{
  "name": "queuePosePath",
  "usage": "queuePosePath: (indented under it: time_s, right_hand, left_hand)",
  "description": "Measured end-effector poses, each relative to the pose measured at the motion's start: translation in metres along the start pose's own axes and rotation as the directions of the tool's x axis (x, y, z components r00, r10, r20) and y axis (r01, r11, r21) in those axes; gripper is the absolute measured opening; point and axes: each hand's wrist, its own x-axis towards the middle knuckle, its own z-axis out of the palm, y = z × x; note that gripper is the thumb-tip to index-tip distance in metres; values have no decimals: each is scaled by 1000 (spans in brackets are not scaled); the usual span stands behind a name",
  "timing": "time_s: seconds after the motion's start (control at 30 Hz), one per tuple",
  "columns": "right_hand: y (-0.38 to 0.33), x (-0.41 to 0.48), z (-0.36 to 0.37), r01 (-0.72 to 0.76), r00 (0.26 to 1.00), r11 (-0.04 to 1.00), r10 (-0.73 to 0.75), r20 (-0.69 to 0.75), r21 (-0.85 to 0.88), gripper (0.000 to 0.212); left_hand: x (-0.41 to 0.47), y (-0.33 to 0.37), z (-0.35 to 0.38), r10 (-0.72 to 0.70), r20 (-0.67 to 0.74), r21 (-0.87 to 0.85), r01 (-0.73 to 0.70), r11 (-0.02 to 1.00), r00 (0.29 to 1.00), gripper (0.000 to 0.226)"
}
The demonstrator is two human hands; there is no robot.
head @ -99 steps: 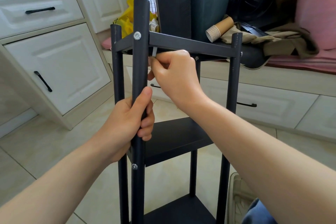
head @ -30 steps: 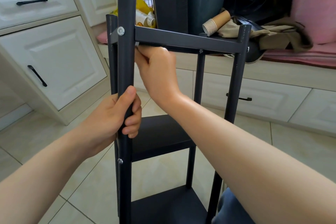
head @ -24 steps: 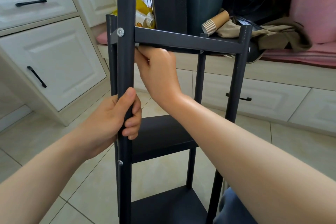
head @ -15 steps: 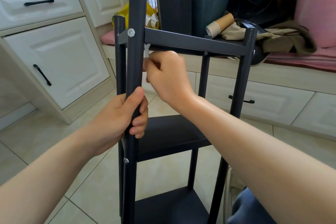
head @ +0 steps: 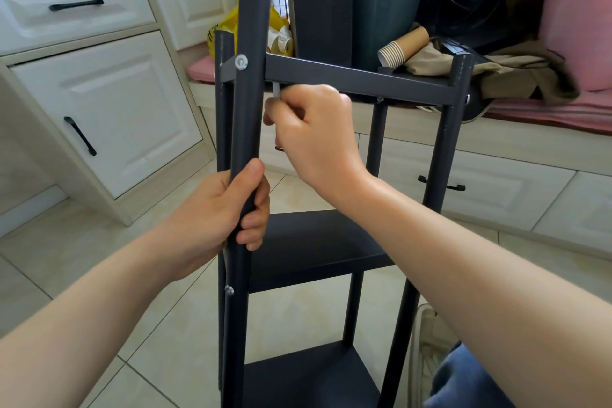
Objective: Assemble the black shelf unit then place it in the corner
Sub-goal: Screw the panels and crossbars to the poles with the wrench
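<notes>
now, left hand (head: 215,219) grips post (head: 250,93), right hand (head: 318,136) pinches tool (head: 276,89) — dark bin (head: 387,10) behind

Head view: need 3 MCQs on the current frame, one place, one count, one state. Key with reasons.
1. The left hand grips:
A) the near front post, below the top shelf
B) a hammer
C) nothing

2. Black shelves in view on the frame:
A) one
B) three
C) five

3. The right hand is:
A) flat, fingers straight
B) curled round a small grey tool just under the top shelf's front edge
C) out of view

Key:
1 A: its thumb and fingers wrap the post between the top shelf and the middle shelf.
2 B: the top shelf, the middle shelf and the bottom shelf all show.
3 B: the tool's tip sticks up from the closed fingers beside the post.
</notes>
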Motion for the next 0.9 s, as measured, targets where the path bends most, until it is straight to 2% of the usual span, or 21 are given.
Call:
queuePosePath:
  time_s: [0.27,0.5,0.77,0.9]
  right_hand:
    - [1,-3,9,24,1000,1000,-24,1,-9,31]
    - [6,0,20,40,997,999,-39,-70,20,30]
    - [11,3,28,126,978,992,-124,-166,1,24]
    - [11,3,26,127,978,992,-127,-164,-14,24]
  left_hand:
    - [0,-1,-1,0,1,5,0,1000,1000,48]
    - [-1,0,-1,-1,10,4,1,1000,1000,48]
    - [-2,0,-3,2,15,12,-2,1000,1000,50]
    - [-2,0,-1,5,24,11,-5,1000,1000,48]
